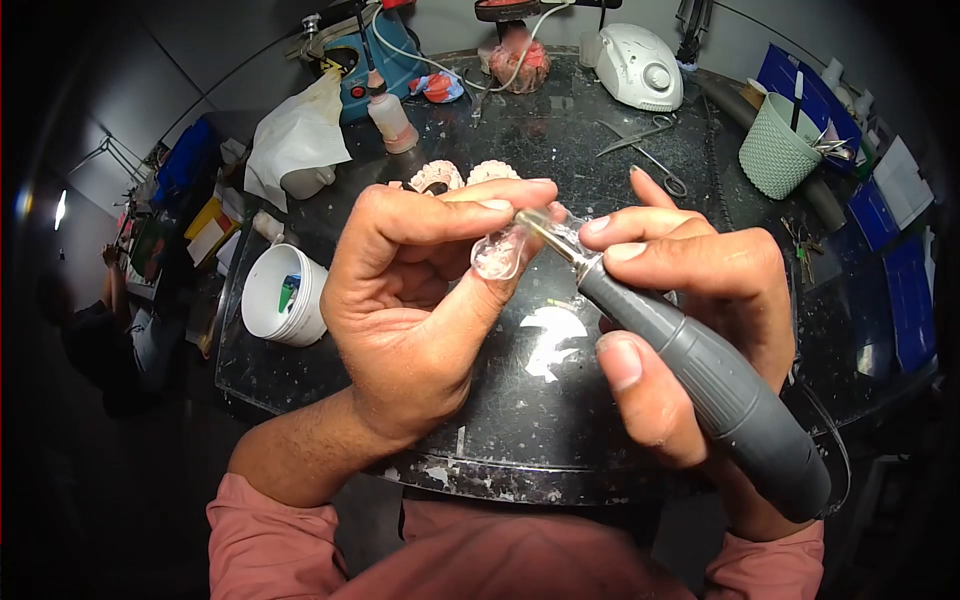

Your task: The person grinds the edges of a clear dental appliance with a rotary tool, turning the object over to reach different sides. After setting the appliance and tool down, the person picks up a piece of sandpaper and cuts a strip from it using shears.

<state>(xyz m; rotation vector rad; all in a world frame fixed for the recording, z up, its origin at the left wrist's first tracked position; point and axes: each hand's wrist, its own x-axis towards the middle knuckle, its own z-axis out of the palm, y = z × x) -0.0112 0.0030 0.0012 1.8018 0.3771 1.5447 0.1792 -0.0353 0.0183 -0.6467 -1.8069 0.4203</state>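
Note:
My left hand [405, 300] pinches a clear plastic dental tray [495, 257] between thumb and fingers above the table. In my right hand [715, 275] is a dark grey rotary handpiece [715, 380], gripped like a pen, its body slanting down toward my right wrist. The handpiece's tip lies right at the tray's edge, close to my left fingertips. The right fingertips also come close to the far side of the tray. Behind my left hand stand pink dental models [437, 175], partly hidden by the fingers.
Scissors [640, 140] lie at the back right, near a white control box [640, 68] and a green textured cup [782, 150] with tools. At left stands a white bucket [280, 295]. A dropper bottle [392, 122] is farther back. Another person [115, 330] is at far left.

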